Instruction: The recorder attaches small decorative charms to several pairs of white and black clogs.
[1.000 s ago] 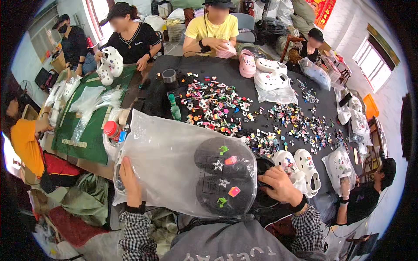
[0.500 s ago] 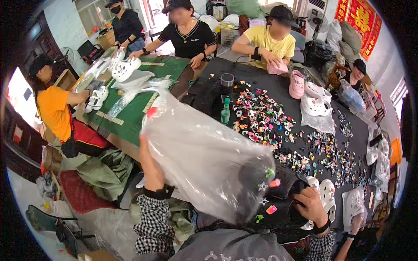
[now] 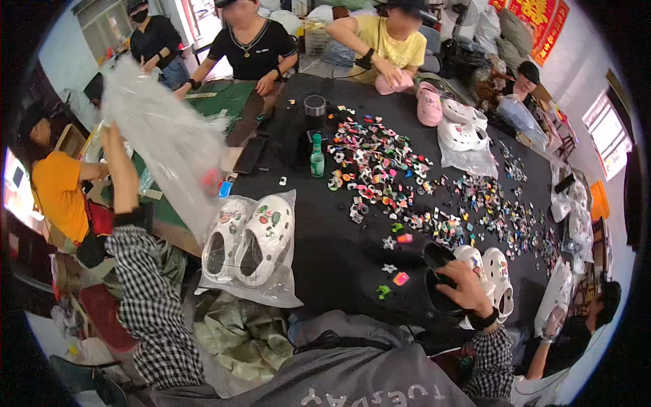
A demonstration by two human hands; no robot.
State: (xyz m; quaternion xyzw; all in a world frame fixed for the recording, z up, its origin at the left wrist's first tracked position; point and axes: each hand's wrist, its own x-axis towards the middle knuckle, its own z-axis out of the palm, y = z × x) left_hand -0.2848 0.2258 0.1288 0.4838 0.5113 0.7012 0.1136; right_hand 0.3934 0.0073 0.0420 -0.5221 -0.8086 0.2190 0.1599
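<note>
Head view: the left hand, raised at upper left of the frame, pinches a clear plastic bag by its edge and holds it aloft and open. The right hand, at lower right, is closed around a black clog resting on the black bench. To do this well, I judge the bag mouth should stay wide while the clog is lifted clear of the loose charms. Counted: one black clog, one held bag, two white clogs in a bagged pair at centre left, one green bottle.
</note>
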